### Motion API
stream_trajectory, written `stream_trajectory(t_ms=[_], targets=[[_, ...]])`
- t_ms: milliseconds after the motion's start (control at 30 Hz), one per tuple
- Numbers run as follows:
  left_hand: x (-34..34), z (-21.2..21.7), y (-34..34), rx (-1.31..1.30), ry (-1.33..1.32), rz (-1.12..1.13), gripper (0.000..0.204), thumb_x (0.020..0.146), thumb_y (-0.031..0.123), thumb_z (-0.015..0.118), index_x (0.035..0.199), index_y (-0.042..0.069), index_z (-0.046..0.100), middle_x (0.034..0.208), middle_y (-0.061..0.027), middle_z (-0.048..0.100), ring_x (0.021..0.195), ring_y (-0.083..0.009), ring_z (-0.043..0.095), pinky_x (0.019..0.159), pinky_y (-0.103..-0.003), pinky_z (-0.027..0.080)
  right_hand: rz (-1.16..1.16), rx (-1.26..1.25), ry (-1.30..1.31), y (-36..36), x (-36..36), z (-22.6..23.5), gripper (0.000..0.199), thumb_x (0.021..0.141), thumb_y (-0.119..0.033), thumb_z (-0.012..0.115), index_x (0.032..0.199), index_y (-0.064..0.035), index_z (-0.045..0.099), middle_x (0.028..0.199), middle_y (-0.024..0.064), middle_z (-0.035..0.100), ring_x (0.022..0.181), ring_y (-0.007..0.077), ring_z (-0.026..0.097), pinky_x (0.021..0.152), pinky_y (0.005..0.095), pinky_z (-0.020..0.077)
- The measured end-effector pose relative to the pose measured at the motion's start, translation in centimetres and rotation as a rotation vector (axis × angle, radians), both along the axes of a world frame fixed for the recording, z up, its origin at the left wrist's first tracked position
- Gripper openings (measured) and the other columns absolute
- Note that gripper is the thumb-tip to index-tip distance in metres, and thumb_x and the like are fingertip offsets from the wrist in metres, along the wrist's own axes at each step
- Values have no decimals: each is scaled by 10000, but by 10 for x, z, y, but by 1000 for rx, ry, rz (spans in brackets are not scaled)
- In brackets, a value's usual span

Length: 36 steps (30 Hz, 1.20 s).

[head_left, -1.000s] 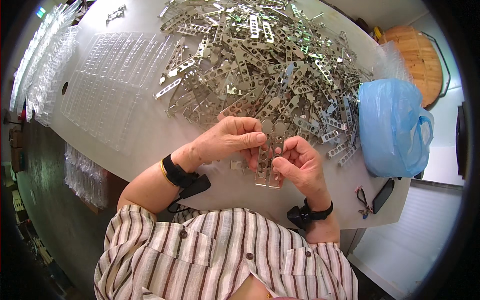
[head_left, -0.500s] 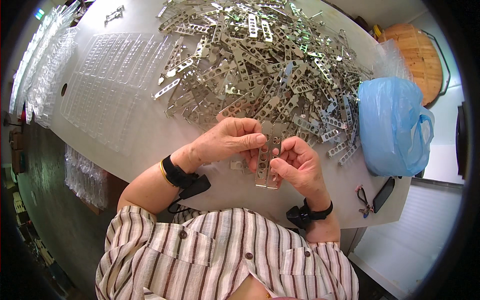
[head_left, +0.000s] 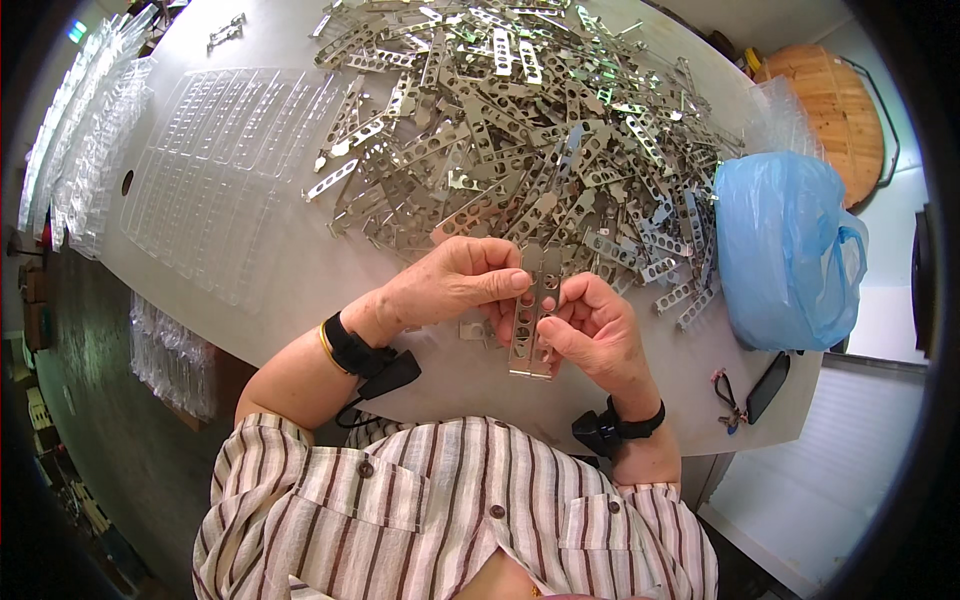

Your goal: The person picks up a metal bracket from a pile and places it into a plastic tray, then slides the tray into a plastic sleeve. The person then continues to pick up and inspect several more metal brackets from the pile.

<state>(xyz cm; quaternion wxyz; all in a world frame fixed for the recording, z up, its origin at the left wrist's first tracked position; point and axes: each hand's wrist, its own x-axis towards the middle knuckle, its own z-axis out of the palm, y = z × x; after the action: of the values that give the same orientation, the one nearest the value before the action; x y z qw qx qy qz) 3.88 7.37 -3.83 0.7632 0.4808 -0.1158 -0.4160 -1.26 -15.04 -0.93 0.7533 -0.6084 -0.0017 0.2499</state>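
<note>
Two long perforated metal strips (head_left: pixel 527 340), each with a row of round holes, are held upright side by side in front of me. My left hand (head_left: pixel 455 283) pinches them from the left, thumb over the upper part. My right hand (head_left: pixel 598 333) grips them from the right, with its thumb and fingertips at mid-length. The fingers behind the strips are partly hidden, and whether the strips are joined I cannot tell. Just beyond my hands spreads a large heap of similar metal strips (head_left: pixel 500 130).
A clear plastic tray (head_left: pixel 215 180) with rows of slots lies left on the pale table (head_left: pixel 330 290). Stacked clear trays (head_left: pixel 90 150) stand at the far left. On the right are a blue plastic bag (head_left: pixel 785 250), a black phone (head_left: pixel 768 388) and a small keychain-like item (head_left: pixel 730 402).
Hardly anything differs. Both hands keep their hold, and the lower end of the metal strips has shifted very slightly left.
</note>
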Motion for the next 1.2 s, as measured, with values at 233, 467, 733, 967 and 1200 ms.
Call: stream_trajectory(t_ms=[233, 467, 733, 967, 1200], targets=[[-1, 4, 7, 0, 11, 85, 200, 987, 217, 595, 935, 25, 619, 894, -36, 667, 791, -136, 672, 703, -283, 567, -13, -47, -46, 3, 4, 2, 145, 918, -45, 640, 1000, -26, 522, 775, 24, 610, 637, 84, 608, 544, 256, 538], [-14, -14, -3, -102, -128, -17, 212, 980, 226, 608, 962, 21, 661, 1153, -19, 538, 885, -87, 620, 759, -264, 551, -28, -210, -124, -2, -14, -1, 101, 946, -106, 635, 956, -14, 597, 759, 26, 632, 629, 90, 611, 544, 252, 510], [-4, -18, -1, 51, -396, 84, 217, 949, 218, 662, 895, 21, 737, 868, 22, 554, 959, -60, 501, 791, -231, 443, -9, -144, -136, 2, -6, -11, 131, 951, -125, 643, 973, -8, 590, 790, 48, 674, 643, 108, 643, 579, 250, 531], [-8, -4, 2, -44, -191, 124, 261, 942, 261, 673, 941, 6, 725, 924, 22, 571, 942, -76, 540, 850, -260, 461, -51, -206, -250, 5, -10, 2, 153, 918, -132, 697, 945, -35, 582, 754, -14, 622, 631, 51, 570, 563, 201, 456], [-19, -9, -5, -40, -293, 114, 179, 947, 157, 657, 1078, 34, 658, 1010, 6, 613, 951, -69, 546, 813, -253, 474, -5, -317, -238, 2, -23, 0, 107, 896, -66, 691, 930, -42, 592, 770, -20, 617, 619, 50, 562, 554, 202, 447]])
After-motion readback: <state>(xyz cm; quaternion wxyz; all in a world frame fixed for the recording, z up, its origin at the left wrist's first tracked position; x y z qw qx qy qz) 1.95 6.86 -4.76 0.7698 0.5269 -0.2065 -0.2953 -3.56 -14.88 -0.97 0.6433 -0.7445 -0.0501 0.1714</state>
